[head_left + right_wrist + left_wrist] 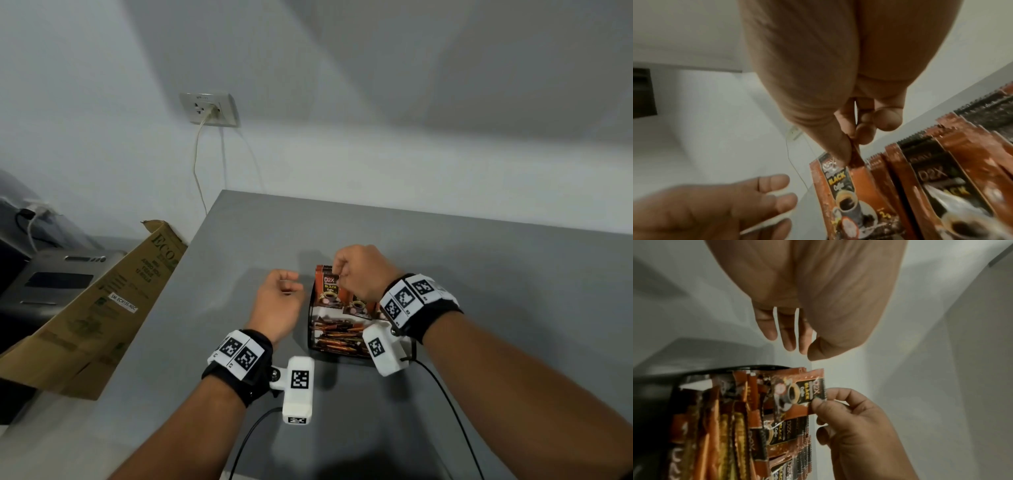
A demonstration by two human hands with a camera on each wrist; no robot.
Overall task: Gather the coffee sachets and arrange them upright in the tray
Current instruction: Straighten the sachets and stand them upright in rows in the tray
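Note:
A black wire tray [310, 318] stands on the grey table [479, 274], filled with brown and orange coffee sachets. Several stand upright in its back row, and others lie flat in the front part [337, 337]. My right hand [339, 272] pinches the top edge of the leftmost upright sachet [329, 287] between thumb and finger. The right wrist view shows this pinch [850, 154] on the sachet [840, 186]. My left hand [291, 282] hovers just left of the tray, fingers relaxed and holding nothing, with its fingers [789, 337] above the tray rim [756, 367].
A tilted cardboard box [102, 308] leans at the table's left edge, with a grey appliance [51, 277] behind it. A wall socket [209, 109] with a cable hangs above the table's back corner. Black wrist-camera cables [445, 411] trail over the near table.

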